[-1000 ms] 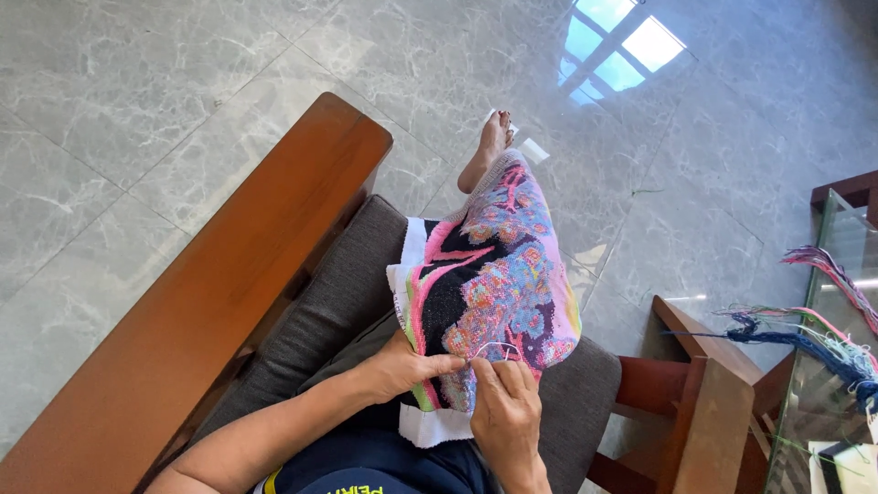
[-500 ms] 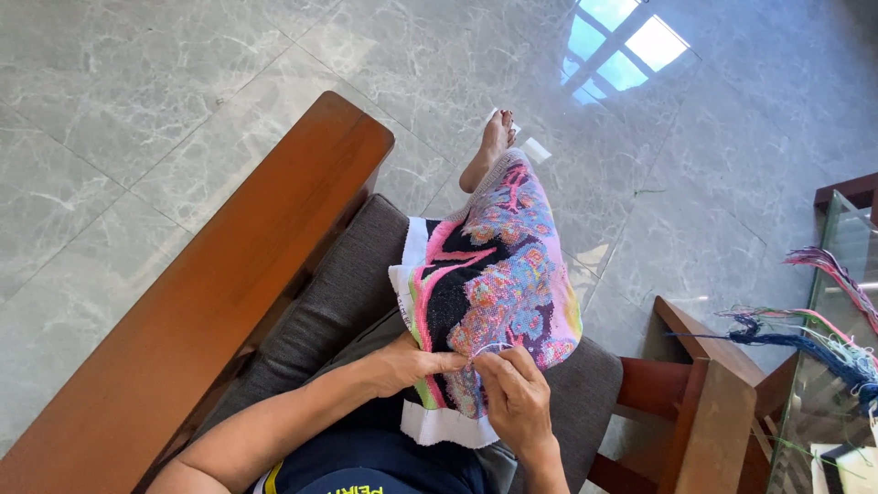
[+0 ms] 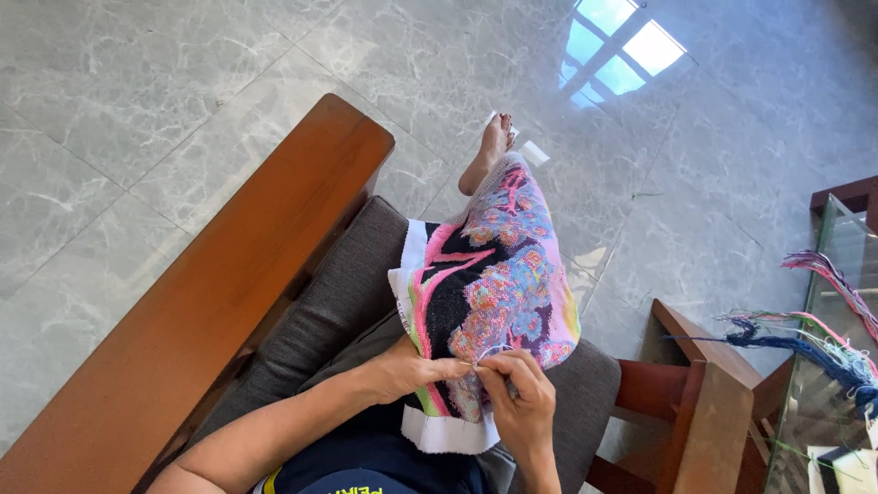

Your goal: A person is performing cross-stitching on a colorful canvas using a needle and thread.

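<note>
A person sits in a wooden armchair (image 3: 210,302) with grey cushions (image 3: 338,302), working a cross-stitch canvas (image 3: 485,293) draped over the lap and knee, its pattern of pink, black, blue and pale lilac facing up and its white unstitched border hanging at the near end. The left hand (image 3: 412,370) rests on the near edge of the canvas, thumb and forefinger closed together at the fabric, seemingly pinching it flat or steadying the spot being sewn. The right hand (image 3: 521,398) sits just beside it, fingers curled shut around what looks like a needle; the needle itself is too small to make out clearly, though a fine thread (image 3: 489,352) loops up from the fingertips over the stitched area. The step in hand seems to be a stitch in the lower part of the design, with the fingertips of both hands almost touching. The next move likely calls for drawing the thread through evenly while the left hand keeps the cloth taut. A bare foot (image 3: 489,155) rests on the tiled floor (image 3: 137,119) beyond the knee, and bundles of coloured floss (image 3: 823,343) lie on a glass-topped table (image 3: 837,402) to the right, well apart from the hands.
</note>
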